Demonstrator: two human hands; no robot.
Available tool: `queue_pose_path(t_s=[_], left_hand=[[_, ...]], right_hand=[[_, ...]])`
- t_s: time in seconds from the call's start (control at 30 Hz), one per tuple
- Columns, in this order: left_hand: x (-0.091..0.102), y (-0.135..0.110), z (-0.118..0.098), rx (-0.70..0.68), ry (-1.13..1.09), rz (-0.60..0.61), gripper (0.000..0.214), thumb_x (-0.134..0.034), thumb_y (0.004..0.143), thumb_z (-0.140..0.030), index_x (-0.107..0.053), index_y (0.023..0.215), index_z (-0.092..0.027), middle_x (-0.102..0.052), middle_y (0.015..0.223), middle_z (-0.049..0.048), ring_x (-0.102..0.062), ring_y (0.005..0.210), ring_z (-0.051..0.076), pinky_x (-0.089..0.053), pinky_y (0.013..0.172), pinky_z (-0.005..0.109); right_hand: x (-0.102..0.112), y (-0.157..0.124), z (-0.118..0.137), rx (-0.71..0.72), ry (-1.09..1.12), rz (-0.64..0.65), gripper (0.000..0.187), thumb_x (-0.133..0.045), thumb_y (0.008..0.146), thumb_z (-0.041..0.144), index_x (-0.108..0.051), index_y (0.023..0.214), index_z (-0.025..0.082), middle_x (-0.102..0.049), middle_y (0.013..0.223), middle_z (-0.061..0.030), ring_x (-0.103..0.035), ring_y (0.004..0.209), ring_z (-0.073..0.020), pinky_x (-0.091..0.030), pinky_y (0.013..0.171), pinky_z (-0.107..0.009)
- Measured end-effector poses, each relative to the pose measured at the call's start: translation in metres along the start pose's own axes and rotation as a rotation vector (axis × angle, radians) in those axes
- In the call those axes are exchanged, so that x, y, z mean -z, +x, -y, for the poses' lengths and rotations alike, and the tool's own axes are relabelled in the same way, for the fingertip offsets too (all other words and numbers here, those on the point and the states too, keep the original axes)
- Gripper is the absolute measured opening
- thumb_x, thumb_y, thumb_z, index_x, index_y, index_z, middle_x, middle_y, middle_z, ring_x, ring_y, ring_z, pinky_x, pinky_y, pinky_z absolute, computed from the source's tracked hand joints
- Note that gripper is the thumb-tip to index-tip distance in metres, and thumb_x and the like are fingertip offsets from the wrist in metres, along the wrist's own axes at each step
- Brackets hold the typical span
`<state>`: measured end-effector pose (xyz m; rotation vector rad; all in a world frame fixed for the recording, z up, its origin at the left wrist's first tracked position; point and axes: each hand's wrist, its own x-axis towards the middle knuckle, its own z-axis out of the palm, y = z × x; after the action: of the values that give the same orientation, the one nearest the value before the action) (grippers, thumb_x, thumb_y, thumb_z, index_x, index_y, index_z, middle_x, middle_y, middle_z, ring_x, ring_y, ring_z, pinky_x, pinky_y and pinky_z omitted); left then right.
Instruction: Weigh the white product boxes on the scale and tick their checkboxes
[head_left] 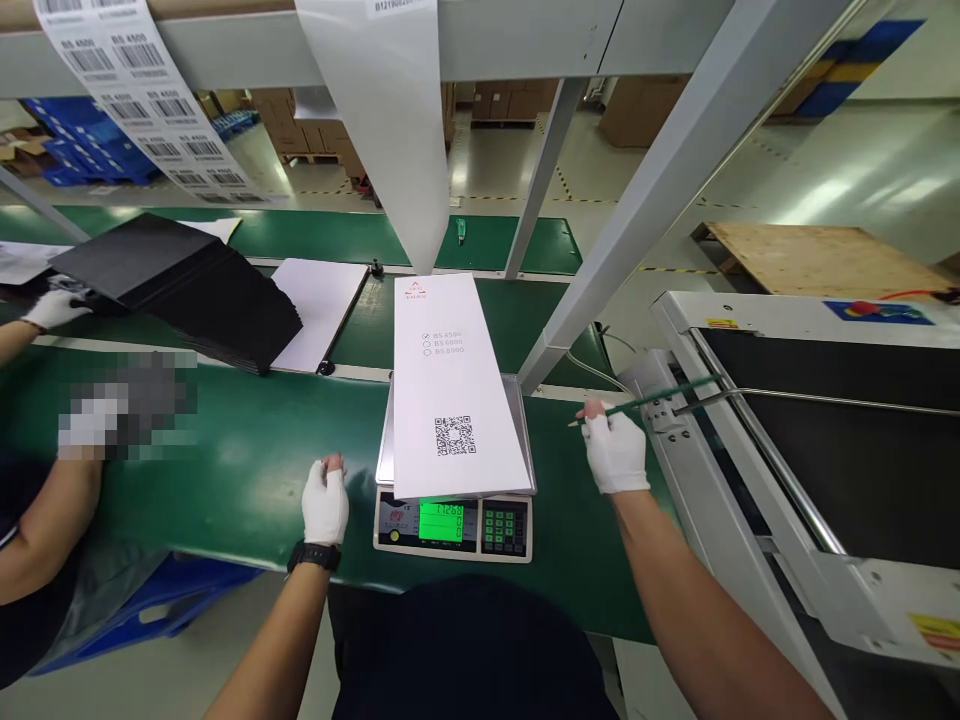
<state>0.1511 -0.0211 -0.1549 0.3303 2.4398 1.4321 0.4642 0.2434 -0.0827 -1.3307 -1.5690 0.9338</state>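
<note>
A white box [457, 385] with a red logo, a list of model names and a QR code lies on the pan of a digital scale [394, 525]. The scale's display glows green. My right hand [616, 448], in a white glove with bare fingertips, pinches a green pencil [664, 393] right of the scale, its point towards the box. Left of the scale, my left hand [325, 503], gloved likewise, rests near the green table [232, 470]. Its fingers are curled together, with nothing visible in them.
A co-worker's gloved hand [58, 308] touches a stack of black boxes [217, 290] on the left. Label strips [161, 105] hang from the overhead frame. A slanted grey post [637, 200] rises beyond my right hand. A conveyor machine [840, 440] stands at the right.
</note>
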Motion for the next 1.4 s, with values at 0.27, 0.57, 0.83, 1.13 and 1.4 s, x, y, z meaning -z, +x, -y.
queue_pose_path(t_s=[0.27,0.57,0.83,1.13,1.4], left_hand=[[-0.026,-0.04,-0.114,-0.4,-0.086,0.002,0.041,-0.044,0.094,-0.054,-0.058,0.114,-0.021,-0.066,0.112,0.0102,-0.064,0.106,0.026,-0.051,0.099,0.042],[-0.009,-0.085,-0.127,-0.929,-0.176,-0.069,0.045,-0.042,0.096,-0.057,-0.052,0.131,-0.032,-0.055,0.14,0.0111,-0.05,0.135,0.033,-0.045,0.111,0.058],[-0.032,-0.104,-0.118,-1.113,-0.148,-0.064,0.048,-0.054,0.09,-0.048,-0.046,0.137,-0.047,-0.063,0.131,0.0067,-0.048,0.138,0.033,-0.053,0.103,0.062],[-0.042,-0.096,-0.127,-1.263,-0.208,-0.235,0.035,-0.045,0.094,-0.052,-0.058,0.119,-0.031,-0.064,0.124,0.0063,-0.054,0.131,0.029,-0.056,0.099,0.049],[-0.045,-0.092,-0.122,-1.282,-0.216,-0.245,0.033,-0.047,0.093,-0.053,-0.059,0.114,-0.032,-0.064,0.123,0.0044,-0.053,0.131,0.028,-0.054,0.101,0.048]], right_hand=[[-0.023,0.016,0.116,0.281,0.178,0.124,0.068,-0.055,0.085,0.087,-0.057,0.07,0.02,-0.053,0.06,-0.0028,-0.051,0.054,-0.0182,-0.04,0.048,-0.027],[-0.069,0.041,0.18,0.418,0.265,0.344,0.051,-0.06,0.088,0.069,-0.06,0.077,0.019,-0.059,0.065,-0.003,-0.054,0.057,-0.0184,-0.044,0.055,-0.029],[-0.119,0.089,0.207,0.316,0.089,0.462,0.028,-0.054,0.091,0.042,-0.06,0.077,0.018,-0.066,0.069,-0.0047,-0.059,0.055,-0.0179,-0.047,0.055,-0.027],[-0.129,0.097,0.21,0.294,-0.111,0.448,0.03,-0.051,0.098,0.027,-0.063,0.071,0.019,-0.069,0.072,-0.0046,-0.062,0.059,-0.0177,-0.047,0.057,-0.025],[-0.132,0.099,0.206,0.275,-0.091,0.421,0.03,-0.051,0.098,0.024,-0.062,0.07,0.018,-0.067,0.066,-0.0031,-0.061,0.056,-0.0165,-0.045,0.054,-0.024]])
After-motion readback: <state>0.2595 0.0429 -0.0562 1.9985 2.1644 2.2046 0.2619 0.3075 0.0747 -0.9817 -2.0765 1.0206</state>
